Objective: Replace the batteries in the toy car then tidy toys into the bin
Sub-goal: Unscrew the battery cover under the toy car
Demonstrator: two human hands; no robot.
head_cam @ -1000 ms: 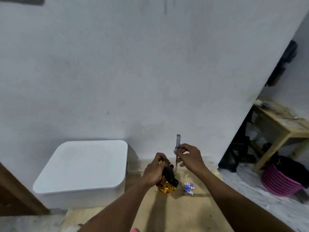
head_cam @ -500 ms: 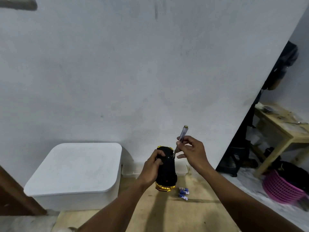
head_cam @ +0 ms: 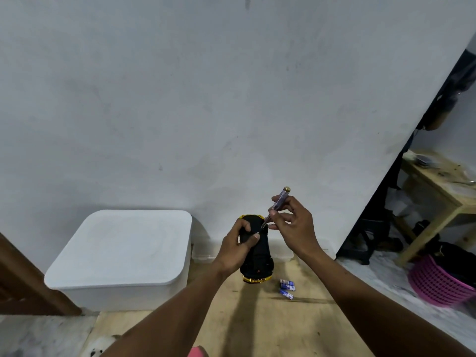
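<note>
Toy car [head_cam: 257,258] sits in your left hand [head_cam: 238,247], raised above the wooden board [head_cam: 257,328] with its black underside facing you and its gold end pointing down. Your left fingers curl round the body and the thumb lies across the underside. Your right hand [head_cam: 293,225] pinches the screwdriver [head_cam: 281,197] between thumb and fingertips, the other fingers loosely spread. The tip meets the underside just beside your left thumb, apparently on a small screw.

That closeness is the main risk. The pinch is light and high on a tilted shaft, so if the tip jumps out of the screw head it probably skids straight into your thumb. A tilted driver may also chew up the head, and then the cover stays shut.

The car has only one hand under it. Pushing hard could twist it in your grip or knock it down onto the three batteries [head_cam: 287,288] lying loose on the board just beside its lower end, and they roll easily.

A freed screw would likely drop and be hard to find.

You cannot tell from here whether those batteries are fresh or spent, so keep them from mixing. The white bin [head_cam: 123,253] on your left has its lid on.
</note>
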